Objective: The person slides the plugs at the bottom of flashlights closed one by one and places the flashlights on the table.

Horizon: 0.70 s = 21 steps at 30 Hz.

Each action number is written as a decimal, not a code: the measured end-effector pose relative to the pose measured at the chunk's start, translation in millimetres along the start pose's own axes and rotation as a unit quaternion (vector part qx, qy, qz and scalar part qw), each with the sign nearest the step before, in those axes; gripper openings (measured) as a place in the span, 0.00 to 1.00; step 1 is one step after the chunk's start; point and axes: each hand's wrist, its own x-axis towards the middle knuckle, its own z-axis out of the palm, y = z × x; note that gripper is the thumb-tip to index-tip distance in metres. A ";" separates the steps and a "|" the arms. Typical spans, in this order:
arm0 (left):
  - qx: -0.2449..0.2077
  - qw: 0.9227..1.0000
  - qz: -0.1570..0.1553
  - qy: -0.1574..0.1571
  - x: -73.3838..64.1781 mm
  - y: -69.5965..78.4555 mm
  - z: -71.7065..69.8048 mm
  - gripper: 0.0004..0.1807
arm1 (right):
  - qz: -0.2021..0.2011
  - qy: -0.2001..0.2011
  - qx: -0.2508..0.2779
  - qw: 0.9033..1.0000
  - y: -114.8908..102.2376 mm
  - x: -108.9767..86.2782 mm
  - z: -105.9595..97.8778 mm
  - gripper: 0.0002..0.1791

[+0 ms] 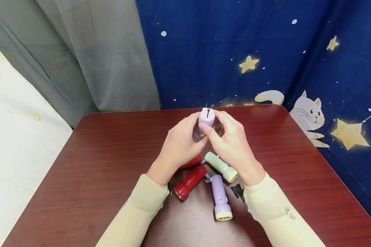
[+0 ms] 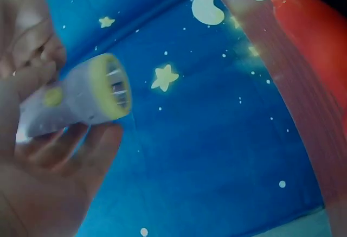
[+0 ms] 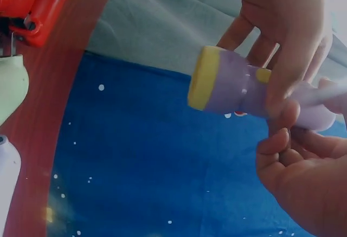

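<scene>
Both hands hold a purple flashlight [image 1: 206, 118] above the far middle of the table. Two thin prongs stick out of its pale end in the head view. My left hand [image 1: 180, 140] grips the body from the left, its thumb across it in the right wrist view. From the right, my right hand [image 1: 232, 139] pinches it near the pale end, thumb on top and other fingers curled. The yellow-rimmed lamp head [image 2: 111, 88] shows in the left wrist view. A yellow button [image 3: 263, 75] sits on the body, partly behind the left hand.
Below the hands on the brown table [image 1: 111, 154] lie a red flashlight [image 1: 190, 181], a second red one [image 1: 191, 162] partly hidden, a pale green flashlight [image 1: 221, 167] and another purple flashlight [image 1: 219, 197]. A small black piece [image 1: 238, 192] is beside the right sleeve. Curtains [image 1: 216, 51] hang behind.
</scene>
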 end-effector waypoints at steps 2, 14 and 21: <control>-0.043 0.999 0.003 -0.011 1.5 -4.4 -1.1 0.32 | 0.017 -0.029 0.002 0.999 2.6 2.2 0.1 0.24; -0.090 0.995 -0.039 -0.028 2.4 -23.3 7.5 0.24 | 0.088 -0.160 0.054 0.982 22.4 9.6 13.5 0.31; -0.102 0.993 -0.049 -0.036 1.8 -26.4 10.6 0.27 | 0.064 -0.138 0.044 0.987 27.4 11.3 16.5 0.28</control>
